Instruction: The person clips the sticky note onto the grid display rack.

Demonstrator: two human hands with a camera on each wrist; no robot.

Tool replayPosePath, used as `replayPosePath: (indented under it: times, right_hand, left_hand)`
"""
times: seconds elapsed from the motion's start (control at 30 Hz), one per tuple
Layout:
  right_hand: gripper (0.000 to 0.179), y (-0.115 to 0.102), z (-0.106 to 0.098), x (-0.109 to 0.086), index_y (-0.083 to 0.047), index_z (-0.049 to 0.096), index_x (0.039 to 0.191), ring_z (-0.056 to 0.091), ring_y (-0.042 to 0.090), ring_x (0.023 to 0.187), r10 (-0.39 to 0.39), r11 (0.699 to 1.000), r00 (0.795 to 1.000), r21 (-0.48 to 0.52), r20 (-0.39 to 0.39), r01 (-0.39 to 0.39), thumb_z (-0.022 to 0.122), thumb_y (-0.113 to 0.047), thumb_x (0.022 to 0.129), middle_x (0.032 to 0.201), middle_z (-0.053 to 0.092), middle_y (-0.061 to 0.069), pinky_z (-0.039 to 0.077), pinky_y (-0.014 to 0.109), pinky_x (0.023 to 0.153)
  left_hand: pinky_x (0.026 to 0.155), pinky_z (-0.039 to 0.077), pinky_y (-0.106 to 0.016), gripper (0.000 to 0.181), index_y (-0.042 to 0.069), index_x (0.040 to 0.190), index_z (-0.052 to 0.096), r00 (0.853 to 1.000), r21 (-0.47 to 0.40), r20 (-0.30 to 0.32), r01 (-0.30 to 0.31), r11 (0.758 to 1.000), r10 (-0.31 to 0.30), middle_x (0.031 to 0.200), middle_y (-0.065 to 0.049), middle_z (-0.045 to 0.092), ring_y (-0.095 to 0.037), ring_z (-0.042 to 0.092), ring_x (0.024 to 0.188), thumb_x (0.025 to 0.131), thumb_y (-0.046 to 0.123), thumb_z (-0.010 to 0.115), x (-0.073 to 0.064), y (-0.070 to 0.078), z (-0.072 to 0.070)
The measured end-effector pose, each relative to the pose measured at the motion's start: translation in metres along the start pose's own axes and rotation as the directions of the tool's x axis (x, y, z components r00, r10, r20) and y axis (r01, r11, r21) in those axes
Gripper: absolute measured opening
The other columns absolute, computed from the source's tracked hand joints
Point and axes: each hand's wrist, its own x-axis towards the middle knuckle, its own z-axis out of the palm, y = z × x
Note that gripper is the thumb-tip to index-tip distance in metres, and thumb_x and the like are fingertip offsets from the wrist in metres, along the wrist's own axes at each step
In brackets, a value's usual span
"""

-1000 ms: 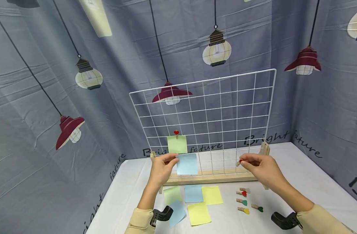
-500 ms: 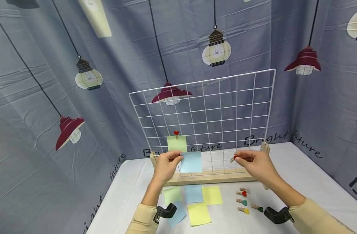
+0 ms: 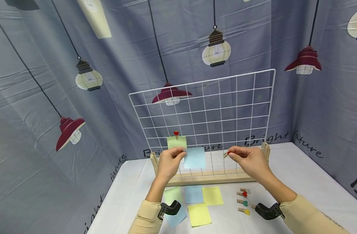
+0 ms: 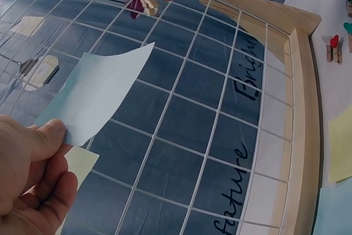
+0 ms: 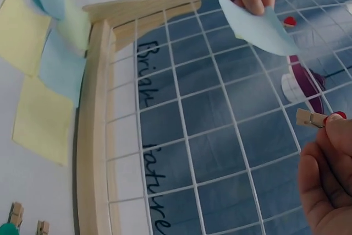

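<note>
Blue paper, pinched near one corner by my left hand, hangs before the white wire grid; my right hand pinches a red-heart clothespin, apart from it. So held, the paper could twist if brushed against the grid.

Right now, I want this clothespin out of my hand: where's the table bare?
The white table is bare in a strip between the yellow sticky notes and heart clothespins, left of your left hand, and right of your right hand. Crowded: the overlapping sticky notes and clothespin cluster.
</note>
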Motion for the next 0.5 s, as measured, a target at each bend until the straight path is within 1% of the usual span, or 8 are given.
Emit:
replayPosePath:
  times: [0.07,0.2,0.27,0.37,0.5]
  right_hand:
    - [0.024,-0.002,0.001,0.001,-0.013,0.079,0.114,0.070,0.004,0.092,0.010,1.000,1.000,0.001,-0.012,-0.010,0.072,-0.030,0.098,0.109,0.080,0.008,0.053,0.022,0.067]
    - [0.029,-0.007,0.002,0.003,-0.012,0.079,0.117,0.073,0.022,0.102,0.034,0.999,0.999,0.004,-0.018,-0.034,0.072,-0.032,0.098,0.113,0.078,0.010,0.053,0.022,0.069]
    - [0.030,-0.010,0.002,0.005,-0.012,0.078,0.118,0.073,0.028,0.106,0.038,0.999,0.999,0.010,-0.020,-0.038,0.073,-0.033,0.098,0.115,0.078,0.010,0.053,0.021,0.071]
    - [0.028,-0.013,0.002,0.009,-0.013,0.079,0.117,0.073,0.030,0.110,0.037,0.999,0.999,0.027,-0.023,-0.037,0.073,-0.032,0.097,0.116,0.078,0.009,0.053,0.019,0.074]
    - [0.025,-0.015,0.002,0.015,-0.014,0.080,0.114,0.073,0.029,0.109,0.034,0.998,0.999,0.050,-0.019,-0.033,0.072,-0.031,0.098,0.114,0.078,0.008,0.054,0.019,0.075]
  left_hand:
    - [0.070,0.053,-0.024,0.016,0.015,0.108,0.081,1.000,-0.003,-0.002,0.006,1.000,-0.006,0.099,-0.001,0.080,-0.011,0.068,0.083,0.095,0.022,0.075,0.000,0.001,0.001]
    - [0.070,0.053,-0.024,0.016,0.013,0.108,0.081,1.000,-0.013,-0.005,0.002,1.000,-0.002,0.099,-0.003,0.080,-0.012,0.069,0.083,0.095,0.019,0.075,0.001,0.002,0.002]
    - [0.071,0.054,-0.024,0.016,0.014,0.108,0.081,1.000,-0.010,-0.008,0.001,1.000,-0.001,0.099,-0.003,0.080,-0.012,0.070,0.085,0.094,0.019,0.076,0.002,0.002,0.002]
    - [0.075,0.056,-0.027,0.016,0.014,0.109,0.081,1.000,-0.006,-0.011,-0.009,1.000,0.009,0.100,-0.002,0.080,-0.014,0.071,0.088,0.094,0.020,0.076,0.005,0.005,0.003]
    - [0.079,0.058,-0.031,0.017,0.014,0.108,0.081,1.000,-0.009,-0.015,-0.021,1.000,0.020,0.100,-0.003,0.080,-0.017,0.073,0.091,0.095,0.021,0.075,0.009,0.007,0.005]
